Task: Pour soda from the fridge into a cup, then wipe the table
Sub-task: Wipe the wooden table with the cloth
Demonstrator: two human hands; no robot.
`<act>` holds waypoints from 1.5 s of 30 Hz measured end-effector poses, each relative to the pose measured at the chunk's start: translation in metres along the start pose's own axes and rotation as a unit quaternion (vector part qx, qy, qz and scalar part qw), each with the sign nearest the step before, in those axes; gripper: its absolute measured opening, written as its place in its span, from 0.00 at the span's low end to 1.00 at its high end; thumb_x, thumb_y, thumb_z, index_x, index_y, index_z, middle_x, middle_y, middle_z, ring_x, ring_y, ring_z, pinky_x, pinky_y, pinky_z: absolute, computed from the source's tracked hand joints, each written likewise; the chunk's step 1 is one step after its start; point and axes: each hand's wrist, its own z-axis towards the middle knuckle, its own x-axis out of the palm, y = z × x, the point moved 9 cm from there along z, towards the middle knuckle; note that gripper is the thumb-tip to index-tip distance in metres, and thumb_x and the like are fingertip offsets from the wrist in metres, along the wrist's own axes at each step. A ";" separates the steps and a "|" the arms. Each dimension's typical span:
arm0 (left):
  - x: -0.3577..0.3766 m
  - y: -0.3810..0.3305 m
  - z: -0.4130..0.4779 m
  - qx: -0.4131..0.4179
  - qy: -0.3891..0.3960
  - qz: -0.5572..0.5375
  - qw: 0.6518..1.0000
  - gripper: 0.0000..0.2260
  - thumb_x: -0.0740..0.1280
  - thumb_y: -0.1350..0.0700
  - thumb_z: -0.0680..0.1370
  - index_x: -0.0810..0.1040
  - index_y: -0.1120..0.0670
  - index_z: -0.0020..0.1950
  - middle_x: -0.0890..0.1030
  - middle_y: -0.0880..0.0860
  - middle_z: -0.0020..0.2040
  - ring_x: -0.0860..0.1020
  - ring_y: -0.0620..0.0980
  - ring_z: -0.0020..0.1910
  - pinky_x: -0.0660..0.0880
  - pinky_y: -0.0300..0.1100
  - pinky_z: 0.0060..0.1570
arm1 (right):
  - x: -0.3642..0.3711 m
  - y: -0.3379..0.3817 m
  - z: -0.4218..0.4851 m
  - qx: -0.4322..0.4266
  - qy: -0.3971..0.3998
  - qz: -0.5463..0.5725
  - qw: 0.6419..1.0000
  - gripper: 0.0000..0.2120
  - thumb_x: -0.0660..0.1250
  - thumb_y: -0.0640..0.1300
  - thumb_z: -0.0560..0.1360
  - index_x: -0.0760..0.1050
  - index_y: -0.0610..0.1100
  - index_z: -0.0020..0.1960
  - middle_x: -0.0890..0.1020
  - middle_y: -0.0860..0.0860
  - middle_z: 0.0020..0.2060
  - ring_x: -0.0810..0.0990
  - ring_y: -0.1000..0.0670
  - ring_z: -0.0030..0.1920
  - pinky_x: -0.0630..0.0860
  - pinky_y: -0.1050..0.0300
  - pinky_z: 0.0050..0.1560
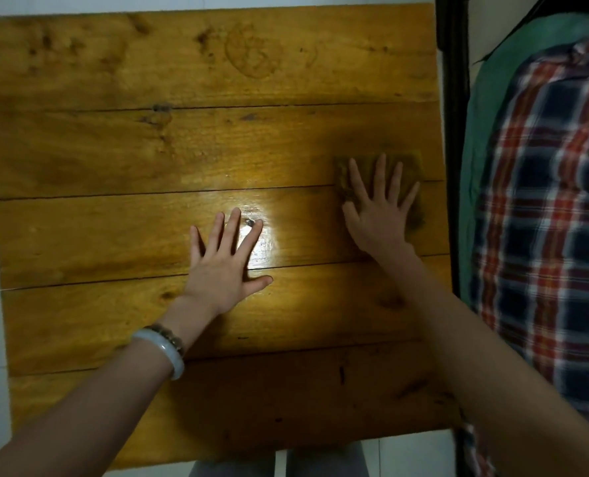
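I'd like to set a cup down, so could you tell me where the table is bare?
The far planks and whole left side of the table are bare, up to the left hand. It is crowded by the right edge, where the right hand presses the cloth.

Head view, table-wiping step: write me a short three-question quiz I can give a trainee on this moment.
1. True or false: the right hand lies flat with spread fingers on the cloth.
2. Which wrist wears the bracelet? A) left B) right
3. Fill in: the left hand rests palm down on the bare wooden ____.

Key: 1 true; 2 A; 3 table.
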 end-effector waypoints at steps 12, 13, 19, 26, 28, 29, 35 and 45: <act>0.003 0.003 0.001 0.009 -0.049 0.002 0.999 0.42 0.51 0.26 0.69 0.44 0.44 0.77 0.45 0.56 0.77 0.47 0.59 0.75 0.48 0.66 0.68 | 0.014 -0.023 -0.060 -0.191 -0.002 -0.062 0.980 0.32 0.51 0.58 0.73 0.49 0.57 0.75 0.56 0.45 0.76 0.51 0.38 0.75 0.48 0.28 0.69; 0.003 0.003 0.001 0.008 -0.051 0.006 0.999 0.42 0.50 0.25 0.69 0.44 0.44 0.77 0.45 0.56 0.77 0.47 0.59 0.75 0.48 0.66 0.68 | 0.007 -0.038 -0.044 -0.161 0.000 -0.061 0.985 0.31 0.49 0.59 0.74 0.47 0.57 0.75 0.55 0.45 0.76 0.51 0.37 0.75 0.46 0.28 0.68; 0.002 0.004 0.000 0.000 -0.043 0.002 0.999 0.42 0.49 0.26 0.68 0.38 0.42 0.75 0.40 0.55 0.76 0.40 0.56 0.74 0.41 0.63 0.69 | -0.032 -0.004 0.084 -0.030 0.004 0.015 0.999 0.29 0.43 0.58 0.76 0.40 0.58 0.76 0.41 0.45 0.77 0.38 0.37 0.75 0.36 0.26 0.67; -0.001 0.002 0.001 0.007 -0.053 0.017 0.998 0.43 0.51 0.26 0.69 0.38 0.43 0.76 0.47 0.57 0.77 0.47 0.59 0.75 0.50 0.66 0.68 | 0.003 0.120 0.015 -0.302 0.032 -0.084 0.949 0.32 0.48 0.63 0.76 0.43 0.57 0.76 0.45 0.45 0.77 0.42 0.36 0.75 0.36 0.27 0.65; -0.002 0.002 0.000 0.004 -0.057 0.006 0.998 0.43 0.51 0.26 0.69 0.38 0.43 0.76 0.49 0.57 0.77 0.47 0.59 0.75 0.50 0.67 0.68 | 0.014 0.101 -0.025 -0.355 0.035 -0.084 0.931 0.32 0.51 0.61 0.75 0.48 0.56 0.76 0.50 0.46 0.77 0.47 0.37 0.75 0.41 0.28 0.67; -0.003 0.001 0.000 0.005 -0.061 0.004 0.998 0.42 0.51 0.26 0.70 0.40 0.44 0.77 0.50 0.58 0.77 0.49 0.59 0.75 0.51 0.67 0.68 | 0.016 0.081 -0.036 -0.354 0.036 -0.084 0.931 0.33 0.52 0.60 0.73 0.50 0.56 0.76 0.53 0.47 0.76 0.49 0.38 0.75 0.43 0.28 0.68; -0.005 0.001 0.002 0.008 -0.060 0.014 0.998 0.41 0.49 0.28 0.69 0.51 0.48 0.77 0.57 0.59 0.76 0.53 0.61 0.73 0.53 0.68 0.65 | -0.030 0.009 0.061 -0.198 0.013 -0.057 0.978 0.30 0.43 0.61 0.74 0.44 0.59 0.76 0.48 0.46 0.77 0.44 0.39 0.76 0.41 0.27 0.68; -0.008 0.001 0.000 0.005 -0.056 -0.009 0.998 0.43 0.61 0.30 0.65 0.56 0.48 0.76 0.59 0.60 0.75 0.54 0.60 0.74 0.56 0.69 0.65 | 0.003 0.168 0.020 -0.440 0.032 -0.128 0.888 0.29 0.44 0.63 0.76 0.47 0.58 0.76 0.49 0.47 0.77 0.45 0.37 0.75 0.39 0.26 0.67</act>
